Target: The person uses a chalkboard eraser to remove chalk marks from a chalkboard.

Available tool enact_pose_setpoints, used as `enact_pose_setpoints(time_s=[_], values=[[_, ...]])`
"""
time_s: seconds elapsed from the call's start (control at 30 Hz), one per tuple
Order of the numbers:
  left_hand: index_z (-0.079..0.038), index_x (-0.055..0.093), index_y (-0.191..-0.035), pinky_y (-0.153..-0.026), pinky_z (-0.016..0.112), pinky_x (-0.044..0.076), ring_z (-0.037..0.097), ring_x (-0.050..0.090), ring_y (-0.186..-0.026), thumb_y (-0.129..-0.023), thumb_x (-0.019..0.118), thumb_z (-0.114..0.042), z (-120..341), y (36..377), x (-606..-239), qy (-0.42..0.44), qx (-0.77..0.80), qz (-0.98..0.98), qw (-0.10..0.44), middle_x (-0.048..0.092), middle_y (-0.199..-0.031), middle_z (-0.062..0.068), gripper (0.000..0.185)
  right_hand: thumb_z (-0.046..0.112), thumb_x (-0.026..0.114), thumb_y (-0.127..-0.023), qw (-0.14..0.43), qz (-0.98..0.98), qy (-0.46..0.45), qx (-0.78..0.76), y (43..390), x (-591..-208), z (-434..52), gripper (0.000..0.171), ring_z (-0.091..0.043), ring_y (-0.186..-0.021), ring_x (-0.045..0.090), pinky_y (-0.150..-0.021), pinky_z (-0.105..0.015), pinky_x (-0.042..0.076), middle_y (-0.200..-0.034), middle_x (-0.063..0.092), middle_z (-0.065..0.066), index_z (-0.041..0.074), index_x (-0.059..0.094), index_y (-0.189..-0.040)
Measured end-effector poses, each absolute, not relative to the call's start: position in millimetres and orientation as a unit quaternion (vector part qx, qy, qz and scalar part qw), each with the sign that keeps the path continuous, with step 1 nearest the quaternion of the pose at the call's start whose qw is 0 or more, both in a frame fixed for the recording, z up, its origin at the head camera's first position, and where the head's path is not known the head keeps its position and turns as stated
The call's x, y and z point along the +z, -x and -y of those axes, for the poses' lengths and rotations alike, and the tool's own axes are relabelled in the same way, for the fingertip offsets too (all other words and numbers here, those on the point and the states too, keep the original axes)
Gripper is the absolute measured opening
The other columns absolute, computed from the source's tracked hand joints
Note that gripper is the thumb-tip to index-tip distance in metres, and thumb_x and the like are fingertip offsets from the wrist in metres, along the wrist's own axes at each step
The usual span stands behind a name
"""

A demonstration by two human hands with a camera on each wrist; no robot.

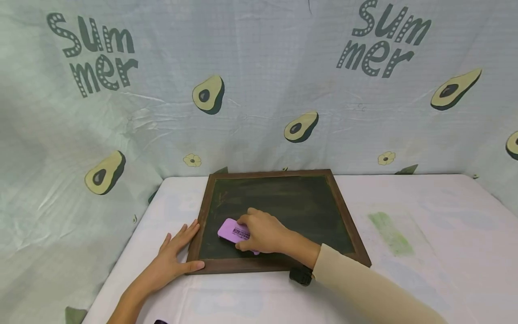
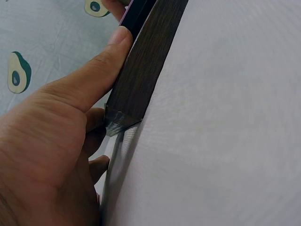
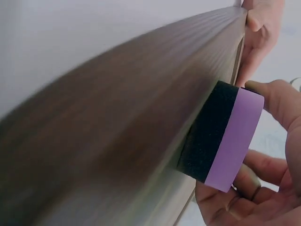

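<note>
A chalkboard [image 1: 279, 202] with a brown wooden frame lies on the white-covered table. My right hand [image 1: 263, 231] grips a purple eraser [image 1: 232, 230] by its sides, over the lower left part of the board. In the right wrist view the eraser [image 3: 235, 136] shows a dark felt layer turned to the board, with thumb and fingers on opposite sides of its purple back. My left hand [image 1: 170, 258] rests at the board's lower left corner, fingers spread and fairly straight against the left side. Its thumb lies on the frame [image 2: 146, 61] near the corner.
Right of the board, a green smudge [image 1: 390, 234] marks the tablecloth. A pale curtain [image 1: 251, 54] printed with avocados and lettering hangs behind the table and along the left. A black device [image 1: 301, 275] sits at the right wrist. Faint chalk traces [image 1: 222, 197] show on the board's upper left.
</note>
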State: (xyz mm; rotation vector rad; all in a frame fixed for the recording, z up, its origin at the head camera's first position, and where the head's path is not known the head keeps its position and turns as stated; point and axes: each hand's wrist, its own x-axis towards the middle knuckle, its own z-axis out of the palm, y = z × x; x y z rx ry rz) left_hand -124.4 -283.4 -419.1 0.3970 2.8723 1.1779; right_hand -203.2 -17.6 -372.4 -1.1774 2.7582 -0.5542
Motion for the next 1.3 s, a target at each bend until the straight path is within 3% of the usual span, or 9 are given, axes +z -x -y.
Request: enact_pose_setpoints(time_s=[0.8, 1.3], values=[[-0.008, 0.024, -0.153, -0.106, 0.061, -0.015, 0.042, 0.002, -0.143, -0.083, 0.074, -0.036, 283.0, 129.6, -412.8, -0.131, 0.391, -0.911, 0.026, 0.015, -0.158, 0.013, 0.090, 0.028, 0.081, -0.075, -0.042, -0.933, 0.281, -0.221, 209.0, -379.2, -130.7, 0.050, -0.010, -0.066, 0.046, -0.054, -0.022, 0.043, -0.083, 0.053, -0.002, -0.004, 0.067, -0.110], [-0.008, 0.025, -0.152, -0.105, 0.063, -0.015, 0.044, 0.003, -0.142, -0.083, 0.074, -0.035, 283.8, 124.5, -416.2, -0.127, 0.393, -0.910, 0.031, 0.014, -0.158, 0.015, 0.090, 0.028, 0.079, -0.076, -0.085, -0.955, 0.170, -0.227, 192.0, -385.2, -159.8, 0.050, -0.015, -0.064, 0.051, -0.050, -0.028, 0.043, -0.082, 0.057, -0.009, -0.010, 0.063, -0.105]])
